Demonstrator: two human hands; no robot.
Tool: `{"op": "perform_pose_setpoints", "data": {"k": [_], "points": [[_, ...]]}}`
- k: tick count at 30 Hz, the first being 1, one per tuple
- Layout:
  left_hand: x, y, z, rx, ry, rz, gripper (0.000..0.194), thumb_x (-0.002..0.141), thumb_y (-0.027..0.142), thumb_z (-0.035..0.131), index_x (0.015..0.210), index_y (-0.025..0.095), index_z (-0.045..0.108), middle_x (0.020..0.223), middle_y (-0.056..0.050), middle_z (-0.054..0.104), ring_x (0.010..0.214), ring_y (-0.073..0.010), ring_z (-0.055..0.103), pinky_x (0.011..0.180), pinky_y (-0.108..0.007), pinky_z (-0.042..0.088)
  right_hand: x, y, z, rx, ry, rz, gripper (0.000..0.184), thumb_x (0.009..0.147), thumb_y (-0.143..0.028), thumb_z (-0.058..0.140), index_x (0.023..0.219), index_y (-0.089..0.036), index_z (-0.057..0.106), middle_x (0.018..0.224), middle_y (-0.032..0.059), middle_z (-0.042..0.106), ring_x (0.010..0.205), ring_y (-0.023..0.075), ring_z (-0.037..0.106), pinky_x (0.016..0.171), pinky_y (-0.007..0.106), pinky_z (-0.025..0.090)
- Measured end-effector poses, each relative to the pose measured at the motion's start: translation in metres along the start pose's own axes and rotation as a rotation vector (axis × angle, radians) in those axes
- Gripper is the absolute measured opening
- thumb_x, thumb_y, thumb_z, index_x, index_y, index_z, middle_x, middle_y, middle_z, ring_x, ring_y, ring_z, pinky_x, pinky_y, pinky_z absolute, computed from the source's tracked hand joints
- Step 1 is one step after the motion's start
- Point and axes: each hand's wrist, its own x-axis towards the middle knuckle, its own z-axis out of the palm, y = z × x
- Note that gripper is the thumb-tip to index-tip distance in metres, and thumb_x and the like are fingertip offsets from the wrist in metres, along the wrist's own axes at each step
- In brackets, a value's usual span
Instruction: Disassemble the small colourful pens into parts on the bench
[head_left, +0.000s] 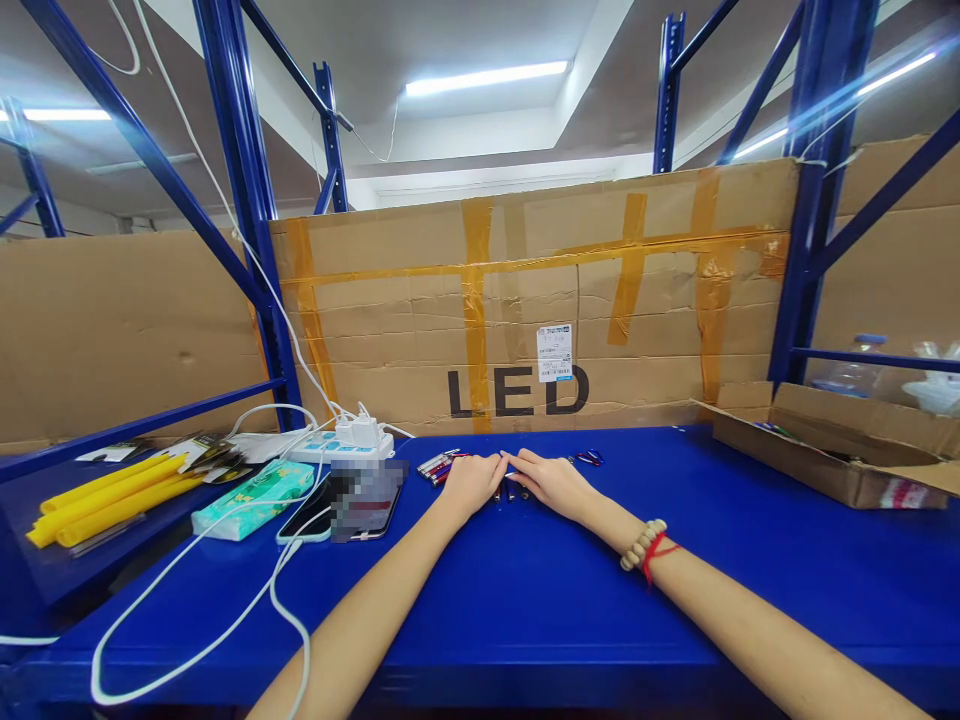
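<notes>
My left hand [471,484] and my right hand [553,484] meet over the middle of the blue table, fingertips touching. Both hands have their fingers bent and drawn together, and whatever they pinch is too small to make out. Just below the fingertips lie several short dark pieces [513,492], partly covered by the hands. Beside my left hand is a small pile of slim silver, red and dark sticks [435,466], too small to name. Beyond my right hand lie a few small blue and red pieces [589,457].
Left of my hands are phones [306,515], a green tissue pack [256,498], a power strip [345,447] with white cables, and yellow tubes [112,498]. An open cardboard box [817,465] stands right. A cardboard panel [390,340] closes the back between blue posts.
</notes>
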Motion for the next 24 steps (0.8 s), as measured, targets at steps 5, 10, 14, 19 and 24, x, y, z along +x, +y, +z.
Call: {"op": "perform_pose_setpoints", "data": {"k": [5,10,14,19,24], "points": [[0.0022,0.0001,0.0018,0.006,0.001,-0.026,0.044,0.091,0.033,0.022,0.095,0.016,0.062,0.084,-0.011,0.068,0.081,-0.0213,0.064,0.067,-0.027,0.045,0.0003,-0.0013,-0.0039,0.001,-0.013,-0.015,0.031,0.092,-0.032,0.032,0.112,-0.018,0.05,0.095,0.0059,0.057,0.067,0.0149,0.059,0.049,0.023,0.037],[0.003,-0.0025,0.0022,0.0,-0.011,-0.002,0.039,0.09,0.033,0.027,0.091,0.018,0.063,0.083,-0.009,0.068,0.081,-0.0202,0.063,0.067,-0.026,0.044,0.0003,-0.0016,-0.0054,-0.036,-0.04,-0.074,0.032,0.092,-0.032,0.031,0.107,-0.016,0.054,0.092,0.0063,0.058,0.068,0.014,0.058,0.051,0.022,0.036],[0.0027,-0.0043,0.0021,-0.005,-0.01,0.028,0.039,0.09,0.034,0.027,0.087,0.017,0.063,0.084,-0.008,0.068,0.081,-0.02,0.063,0.068,-0.026,0.043,0.0013,-0.0007,-0.0031,-0.041,-0.04,-0.101,0.03,0.092,-0.031,0.032,0.102,-0.015,0.056,0.088,0.0061,0.059,0.067,0.0139,0.058,0.051,0.022,0.035],[0.0019,-0.0033,0.0003,-0.008,-0.011,0.041,0.042,0.091,0.034,0.026,0.084,0.016,0.063,0.084,-0.01,0.068,0.081,-0.0222,0.064,0.069,-0.028,0.043,0.0018,-0.0006,-0.0033,-0.009,-0.002,-0.113,0.028,0.091,-0.028,0.034,0.096,-0.015,0.058,0.082,0.0047,0.059,0.065,0.0125,0.057,0.052,0.022,0.034],[0.0007,-0.0013,-0.0029,-0.023,-0.018,0.043,0.04,0.091,0.033,0.027,0.085,0.016,0.063,0.086,-0.01,0.068,0.083,-0.0232,0.063,0.069,-0.029,0.044,0.0017,-0.0017,-0.0033,0.0,0.04,-0.097,0.028,0.091,-0.025,0.034,0.089,-0.014,0.06,0.075,0.0034,0.057,0.059,0.0109,0.053,0.05,0.022,0.031]]}}
